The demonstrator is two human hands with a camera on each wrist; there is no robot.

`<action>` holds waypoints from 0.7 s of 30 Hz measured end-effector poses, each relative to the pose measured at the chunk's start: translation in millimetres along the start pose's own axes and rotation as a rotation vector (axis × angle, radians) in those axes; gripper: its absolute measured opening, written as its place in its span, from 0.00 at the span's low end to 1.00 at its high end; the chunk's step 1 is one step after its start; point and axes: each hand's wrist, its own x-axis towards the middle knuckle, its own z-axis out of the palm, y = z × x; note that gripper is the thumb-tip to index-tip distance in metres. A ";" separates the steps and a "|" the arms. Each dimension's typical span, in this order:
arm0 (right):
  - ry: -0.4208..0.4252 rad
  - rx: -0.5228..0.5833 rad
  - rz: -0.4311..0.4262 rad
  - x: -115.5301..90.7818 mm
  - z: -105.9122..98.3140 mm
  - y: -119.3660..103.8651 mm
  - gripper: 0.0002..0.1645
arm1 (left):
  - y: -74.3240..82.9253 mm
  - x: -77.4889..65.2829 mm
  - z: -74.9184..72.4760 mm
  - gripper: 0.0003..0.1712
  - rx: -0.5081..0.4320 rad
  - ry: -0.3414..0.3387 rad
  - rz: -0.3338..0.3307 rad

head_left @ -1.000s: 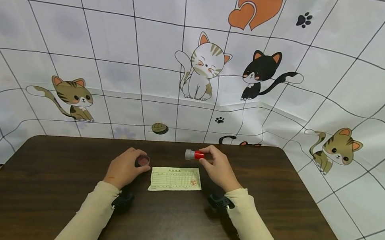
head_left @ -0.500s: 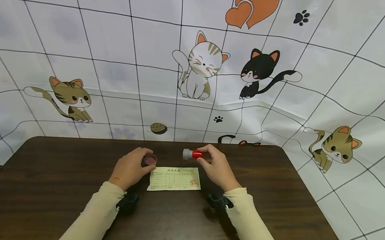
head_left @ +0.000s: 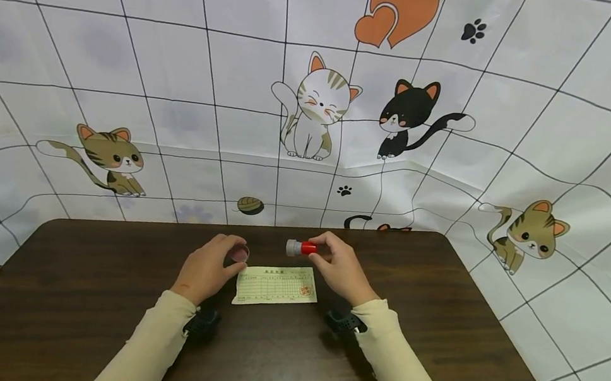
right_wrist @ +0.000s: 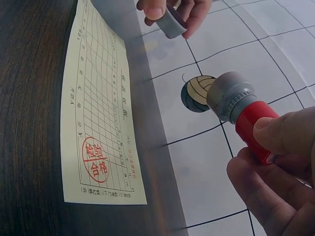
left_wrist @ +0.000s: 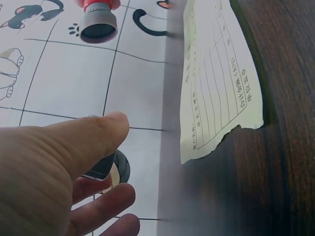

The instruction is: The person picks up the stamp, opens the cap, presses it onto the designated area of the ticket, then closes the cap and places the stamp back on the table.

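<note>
In the head view my left hand (head_left: 206,270) pinches a small round cap (head_left: 240,253) with a dull reddish inside, just off the slip's upper left corner. My right hand (head_left: 343,270) grips the red body of a stamp (head_left: 308,248) between thumb and fingers, above the slip's right part. The stamp lies sideways in the air, its grey end (right_wrist: 230,96) pointing left toward the cap. Below both hands a pale yellow receipt slip (head_left: 271,287) lies on the table, with a round red stamp mark (right_wrist: 95,160) near its right end.
The dark wooden table (head_left: 272,364) ends at its back edge, just beyond the hands. Behind and to the right hangs a white curtain (head_left: 195,62) with cat prints and grid lines.
My left hand has moved right with the cap, to the slip's left corner, and the cap's opening has turned. The stamp in my right hand has shifted very slightly left.
</note>
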 end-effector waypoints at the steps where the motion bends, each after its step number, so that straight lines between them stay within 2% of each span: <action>1: 0.001 -0.002 0.002 -0.2 0.4 -0.2 0.17 | -0.4 -0.2 0.0 0.26 0.003 0.007 0.008; 6: -0.005 0.004 -0.005 -0.9 2.5 0.1 0.17 | 0.8 -0.7 -0.6 0.27 0.013 0.014 0.019; 13: -0.012 -0.001 -0.016 -1.3 3.2 -0.8 0.17 | 4.6 -1.5 -3.2 0.32 -0.022 -0.024 -0.039; 16: -0.014 -0.014 -0.014 -1.4 3.6 -1.7 0.17 | 5.2 -1.4 -3.8 0.31 -0.040 -0.022 -0.054; 21: -0.014 -0.020 -0.014 -1.9 4.0 -2.9 0.17 | 5.6 -1.6 -4.8 0.28 -0.041 -0.015 -0.042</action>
